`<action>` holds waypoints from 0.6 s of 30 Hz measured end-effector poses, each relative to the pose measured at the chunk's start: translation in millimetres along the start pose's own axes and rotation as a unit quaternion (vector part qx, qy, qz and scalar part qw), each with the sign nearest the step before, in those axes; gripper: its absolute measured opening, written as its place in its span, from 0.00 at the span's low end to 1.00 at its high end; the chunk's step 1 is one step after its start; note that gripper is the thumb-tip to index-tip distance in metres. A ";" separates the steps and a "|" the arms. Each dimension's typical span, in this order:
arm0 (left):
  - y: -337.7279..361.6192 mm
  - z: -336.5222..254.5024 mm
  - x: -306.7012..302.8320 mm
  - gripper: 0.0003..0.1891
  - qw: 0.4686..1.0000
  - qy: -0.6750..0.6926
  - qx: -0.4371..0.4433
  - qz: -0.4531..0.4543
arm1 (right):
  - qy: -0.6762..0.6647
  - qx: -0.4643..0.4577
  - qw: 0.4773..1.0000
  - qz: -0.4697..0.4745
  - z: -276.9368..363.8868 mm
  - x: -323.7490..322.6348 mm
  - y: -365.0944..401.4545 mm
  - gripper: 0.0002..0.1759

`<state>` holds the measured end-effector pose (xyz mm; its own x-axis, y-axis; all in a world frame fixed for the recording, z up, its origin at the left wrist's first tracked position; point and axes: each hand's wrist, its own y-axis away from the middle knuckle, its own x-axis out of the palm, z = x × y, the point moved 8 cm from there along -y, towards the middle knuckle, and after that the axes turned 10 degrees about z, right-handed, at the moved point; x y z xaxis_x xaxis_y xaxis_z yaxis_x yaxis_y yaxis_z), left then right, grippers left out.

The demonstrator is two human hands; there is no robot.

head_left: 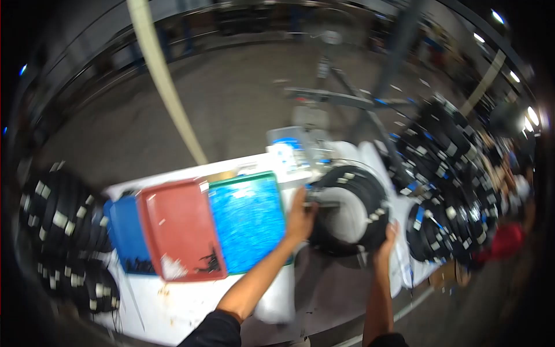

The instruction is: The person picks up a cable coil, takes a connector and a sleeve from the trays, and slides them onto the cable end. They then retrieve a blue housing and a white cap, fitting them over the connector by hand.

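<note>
A coil of black cable or tubing [376,194], with pale tags round it, is between my two hands above the right part of the white-covered table. My left hand [300,218] is closed at the coil's left edge, partly smeared by motion. At the lower right edge, my right hand [386,243] grips the coil, its fingers partly hidden behind it. Through the coil's opening a pale surface shows. Left of my left hand lies a green-rimmed tray [248,175] filled with small bright blue pieces.
A red tray [179,225] and a blue tray [128,225] contain small dark pieces. Tagged black coils [58,214] are stacked at the left, and more coils [451,220] are heaped at the right. A machine with a display [286,151] stands behind the table.
</note>
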<state>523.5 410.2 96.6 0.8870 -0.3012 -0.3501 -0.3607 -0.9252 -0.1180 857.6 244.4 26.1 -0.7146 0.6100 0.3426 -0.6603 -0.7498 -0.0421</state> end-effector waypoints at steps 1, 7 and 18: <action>25.2 2.1 -10.6 0.33 1.000 -0.006 -0.012 0.007 | 0.077 0.016 0.994 -0.075 8.2 -7.4 23.2 0.40; 248.0 65.6 -75.6 0.32 0.997 0.023 -0.043 0.065 | 0.058 0.062 0.993 -0.081 -49.0 -1.1 184.8 0.17; 574.7 96.6 -375.4 0.14 0.896 0.071 -0.261 -0.351 | 0.162 0.340 0.618 0.690 -119.0 387.3 552.6 0.10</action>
<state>-44.6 13.9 70.4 0.8833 0.4061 -0.2341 0.4527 -0.8687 0.2011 188.5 96.7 23.8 -0.5694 -0.7947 0.2104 0.8015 -0.4798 0.3570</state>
